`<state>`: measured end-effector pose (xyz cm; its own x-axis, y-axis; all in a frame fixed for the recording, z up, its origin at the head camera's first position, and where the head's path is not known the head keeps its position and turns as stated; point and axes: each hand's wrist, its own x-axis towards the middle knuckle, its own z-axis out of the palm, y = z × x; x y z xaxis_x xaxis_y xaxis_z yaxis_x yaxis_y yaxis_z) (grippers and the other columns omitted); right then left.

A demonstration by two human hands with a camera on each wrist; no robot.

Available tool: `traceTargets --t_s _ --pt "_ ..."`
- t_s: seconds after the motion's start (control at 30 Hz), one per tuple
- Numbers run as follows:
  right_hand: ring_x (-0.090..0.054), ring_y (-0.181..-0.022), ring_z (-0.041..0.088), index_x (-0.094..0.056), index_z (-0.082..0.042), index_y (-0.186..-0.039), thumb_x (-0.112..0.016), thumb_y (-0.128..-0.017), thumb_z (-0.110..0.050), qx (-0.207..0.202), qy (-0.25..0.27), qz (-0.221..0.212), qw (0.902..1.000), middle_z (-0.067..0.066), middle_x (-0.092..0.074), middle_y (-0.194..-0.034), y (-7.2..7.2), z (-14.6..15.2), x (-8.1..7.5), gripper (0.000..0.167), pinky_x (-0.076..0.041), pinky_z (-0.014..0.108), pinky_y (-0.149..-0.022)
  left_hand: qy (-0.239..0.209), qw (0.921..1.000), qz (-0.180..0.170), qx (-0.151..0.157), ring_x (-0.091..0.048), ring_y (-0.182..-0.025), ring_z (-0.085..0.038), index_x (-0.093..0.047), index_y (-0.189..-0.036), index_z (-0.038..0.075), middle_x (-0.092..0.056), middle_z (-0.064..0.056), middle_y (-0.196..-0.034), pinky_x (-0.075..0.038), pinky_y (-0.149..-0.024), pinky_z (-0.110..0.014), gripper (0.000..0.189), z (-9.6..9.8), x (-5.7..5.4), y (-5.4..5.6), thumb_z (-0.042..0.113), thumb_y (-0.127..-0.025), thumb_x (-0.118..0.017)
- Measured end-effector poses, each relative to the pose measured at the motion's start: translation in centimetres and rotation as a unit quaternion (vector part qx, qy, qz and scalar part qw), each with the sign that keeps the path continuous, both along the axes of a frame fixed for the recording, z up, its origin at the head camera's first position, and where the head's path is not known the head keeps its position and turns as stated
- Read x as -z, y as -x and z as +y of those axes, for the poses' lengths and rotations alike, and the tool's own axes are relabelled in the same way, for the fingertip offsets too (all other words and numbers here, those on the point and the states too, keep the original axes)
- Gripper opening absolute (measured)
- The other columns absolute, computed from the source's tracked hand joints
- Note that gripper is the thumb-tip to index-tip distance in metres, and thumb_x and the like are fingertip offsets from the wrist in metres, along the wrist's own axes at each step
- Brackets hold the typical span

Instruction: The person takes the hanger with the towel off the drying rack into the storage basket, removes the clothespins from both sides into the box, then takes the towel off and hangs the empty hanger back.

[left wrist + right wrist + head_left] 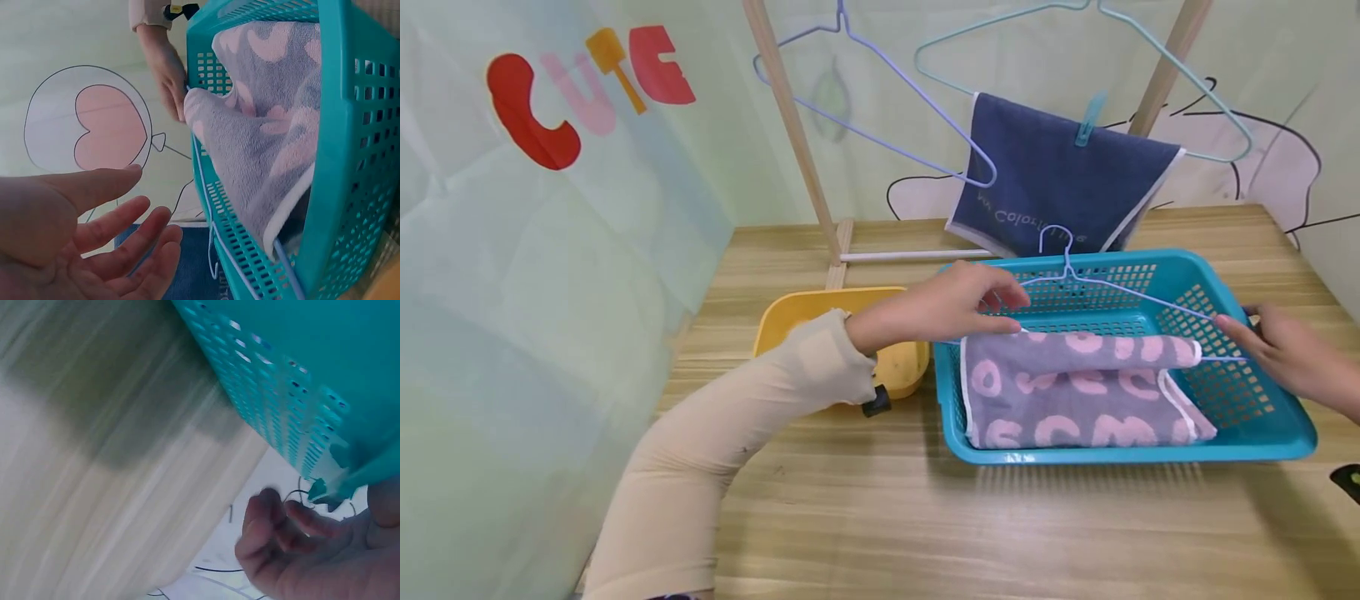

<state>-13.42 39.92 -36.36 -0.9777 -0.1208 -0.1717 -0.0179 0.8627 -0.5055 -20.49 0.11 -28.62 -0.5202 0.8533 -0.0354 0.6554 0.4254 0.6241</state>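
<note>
A grey towel with pink letters hangs folded over the lower bar of a lavender clothes hanger, above and partly inside a teal basket. At the basket's right side, my right hand grips the hanger's right corner; its fingers are curled in the right wrist view. My left hand hovers by the towel's upper left corner, with loosely bent fingers and nothing in them. In the left wrist view, that left hand is apart from the towel.
A yellow basin stands left of the basket, partly behind my left forearm. Behind, a wooden rack bears an unloaded lavender hanger and a mint hanger. A navy towel hangs from the mint one with a teal clip.
</note>
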Motion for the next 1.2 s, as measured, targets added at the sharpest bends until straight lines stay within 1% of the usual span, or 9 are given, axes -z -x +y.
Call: traceTargets --t_s 0.1,0.17,0.27,0.3,0.37,0.57,0.8,1.03,1.2 --pt "-0.060 -0.063 0.032 -0.028 0.036 -0.124 -0.043 -0.108 -0.021 -0.003 -0.023 0.051 0.9984 0.024 -0.057 -0.074 0.2 -0.3 -0.5 0.061 -0.053 0.044 -0.056 0.013 0.9998 0.006 0.011 -0.062 -0.103 -0.014 -0.067 -0.122 0.005 -0.067 -0.004 -0.119 -0.046 -0.090 -0.019 0.030 0.9 0.3 -0.2 0.019 -0.095 -0.071" --pt "-0.055 -0.072 0.041 -0.034 0.033 -0.123 -0.051 -0.106 -0.020 0.001 -0.052 0.089 0.9946 0.029 -0.054 -0.080 0.2 -0.5 -0.8 0.058 -0.050 0.052 -0.067 0.025 0.9995 0.007 0.016 -0.061 -0.104 -0.013 -0.066 -0.123 0.006 -0.067 -0.003 -0.120 -0.045 -0.090 -0.018 0.031 1.6 0.6 -0.3 0.020 -0.096 -0.070" --pt "-0.045 -0.090 0.055 -0.044 0.026 -0.119 -0.063 -0.100 -0.016 -0.002 -0.097 0.139 0.9855 0.041 -0.049 -0.095 0.3 -0.9 -1.2 0.050 -0.036 0.067 -0.077 0.042 0.9987 0.011 0.025 -0.060 -0.105 -0.014 -0.065 -0.124 0.006 -0.066 -0.003 -0.122 -0.043 -0.090 -0.016 0.030 2.6 1.0 -0.5 0.019 -0.096 -0.069" --pt "-0.042 -0.095 0.057 -0.045 0.024 -0.118 -0.064 -0.098 -0.014 -0.005 -0.103 0.146 0.9839 0.043 -0.048 -0.100 0.3 -1.1 -1.4 0.046 -0.032 0.070 -0.080 0.050 0.9983 0.014 0.027 -0.060 -0.105 -0.013 -0.065 -0.124 0.006 -0.066 -0.003 -0.122 -0.042 -0.090 -0.016 0.031 3.0 1.1 -0.6 0.018 -0.096 -0.069" --pt "-0.044 -0.096 0.056 -0.047 0.021 -0.118 -0.067 -0.095 -0.006 -0.023 -0.108 0.154 0.9818 0.042 -0.050 -0.102 0.6 -1.4 -1.6 0.041 -0.035 0.068 -0.080 0.065 0.9969 0.025 0.036 -0.060 -0.104 -0.012 -0.065 -0.124 0.006 -0.066 -0.003 -0.122 -0.040 -0.092 -0.016 0.031 3.7 1.3 -0.8 0.018 -0.097 -0.068" --pt "-0.056 -0.090 0.046 -0.048 0.022 -0.119 -0.070 -0.090 0.004 -0.073 -0.103 0.125 0.9841 0.034 -0.057 -0.099 1.5 -2.6 -2.2 0.041 -0.048 0.063 -0.077 0.101 0.9906 0.073 0.057 -0.057 -0.104 -0.011 -0.064 -0.129 0.008 -0.066 -0.001 -0.120 -0.037 -0.095 -0.017 0.035 5.3 1.7 -1.1 0.021 -0.097 -0.068" --pt "-0.062 -0.079 0.034 -0.057 0.019 -0.112 -0.072 -0.082 0.013 -0.142 -0.117 0.160 0.9697 0.020 -0.063 -0.089 2.0 -3.3 -2.2 0.034 -0.054 0.053 -0.070 0.126 0.9851 0.106 0.051 -0.054 -0.120 -0.014 -0.063 -0.131 0.008 -0.065 0.000 -0.126 -0.034 -0.103 -0.022 0.038 6.7 2.8 -0.9 0.021 -0.097 -0.068" --pt "-0.066 -0.082 0.037 -0.061 0.017 -0.109 -0.064 -0.087 0.015 -0.162 -0.111 0.115 0.9739 0.021 -0.068 -0.089 2.3 -3.5 -2.4 0.022 -0.055 0.052 -0.071 0.130 0.9863 0.099 0.026 -0.060 -0.103 -0.008 -0.067 -0.128 0.011 -0.068 0.003 -0.118 -0.045 -0.086 -0.019 0.033 7.3 3.2 -1.2 0.015 -0.095 -0.069" --pt "-0.067 -0.083 0.038 -0.060 0.019 -0.109 -0.062 -0.088 0.016 -0.161 -0.116 0.092 0.9758 0.022 -0.068 -0.089 2.5 -3.4 -2.7 0.021 -0.056 0.050 -0.070 0.119 0.9861 0.114 0.025 -0.060 -0.105 -0.009 -0.071 -0.121 0.014 -0.068 0.006 -0.116 -0.046 -0.084 -0.021 0.028 7.4 2.9 -1.3 0.009 -0.094 -0.069"
